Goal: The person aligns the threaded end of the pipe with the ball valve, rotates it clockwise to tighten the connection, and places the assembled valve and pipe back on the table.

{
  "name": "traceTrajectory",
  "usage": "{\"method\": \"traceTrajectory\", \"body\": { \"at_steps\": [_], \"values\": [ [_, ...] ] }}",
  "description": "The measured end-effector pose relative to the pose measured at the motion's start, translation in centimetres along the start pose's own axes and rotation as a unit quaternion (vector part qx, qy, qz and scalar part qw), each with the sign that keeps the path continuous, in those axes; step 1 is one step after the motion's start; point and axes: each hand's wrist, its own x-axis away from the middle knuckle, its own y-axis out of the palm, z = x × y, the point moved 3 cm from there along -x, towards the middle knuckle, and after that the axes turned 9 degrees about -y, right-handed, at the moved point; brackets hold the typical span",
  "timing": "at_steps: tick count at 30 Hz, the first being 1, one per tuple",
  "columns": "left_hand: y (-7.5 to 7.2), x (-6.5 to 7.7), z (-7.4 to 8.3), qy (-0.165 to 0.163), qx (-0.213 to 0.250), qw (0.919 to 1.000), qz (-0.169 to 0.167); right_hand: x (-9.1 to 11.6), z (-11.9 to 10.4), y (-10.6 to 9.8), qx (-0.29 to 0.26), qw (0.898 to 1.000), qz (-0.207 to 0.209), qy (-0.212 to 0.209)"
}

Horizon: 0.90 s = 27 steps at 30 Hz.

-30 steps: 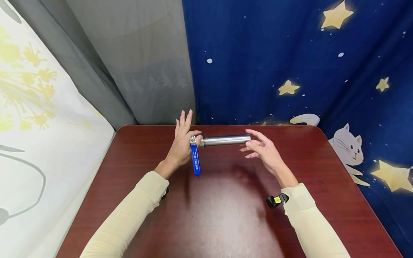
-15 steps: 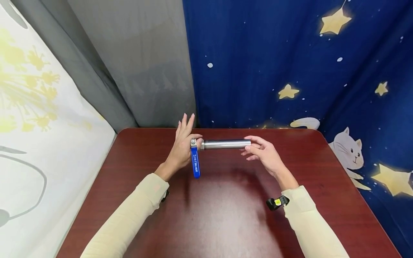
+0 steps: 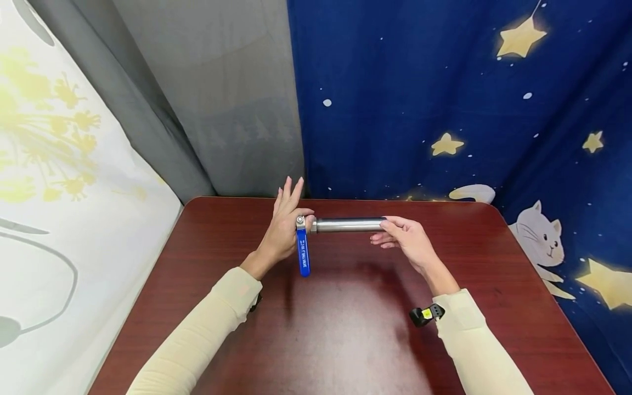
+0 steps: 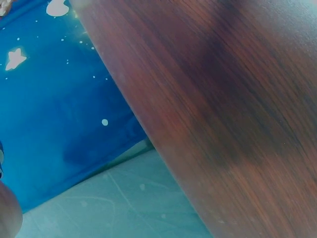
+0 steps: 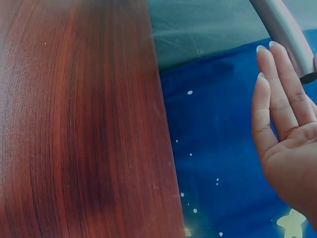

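Observation:
A ball valve with a blue lever handle (image 3: 303, 252) is in my left hand (image 3: 280, 235), pinched between thumb and index finger while the other fingers stretch upward. From the valve's right side a shiny metal pipe (image 3: 349, 225) runs level to the right, above the table. My right hand (image 3: 413, 242) pinches the pipe's far end with thumb and index finger; its remaining fingers extend below. In the right wrist view the pipe (image 5: 285, 34) shows its open end near the fingers. The left wrist view catches only a sliver of hand (image 4: 9, 213) at its edge; the valve body is partly behind my thumb.
Below is a reddish-brown wooden table (image 3: 340, 318) with rounded back corners. A grey curtain (image 3: 232, 109) and a blue star-patterned curtain (image 3: 375, 109) hang behind it. White patterned cloth (image 3: 64, 263) hangs along the left side.
The right thumb and index finger, more spread around the pipe's end before, have come together on it. The pipe, slightly tilted earlier, is now nearly level. The left hand keeps its grip on the valve.

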Motion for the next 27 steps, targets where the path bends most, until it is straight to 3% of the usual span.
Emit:
{"method": "traceTrajectory", "body": {
  "at_steps": [14, 27],
  "values": [
    [-0.10, -0.22, 0.13, 0.003, 0.027, 0.9996, 0.002, -0.01, -0.42, 0.10, -0.072, 0.996, -0.042, -0.039],
    [-0.08, -0.21, 0.09, -0.002, 0.033, 0.9994, -0.004, -0.02, -0.15, -0.03, -0.051, 0.998, -0.032, -0.031]
  ]
}}
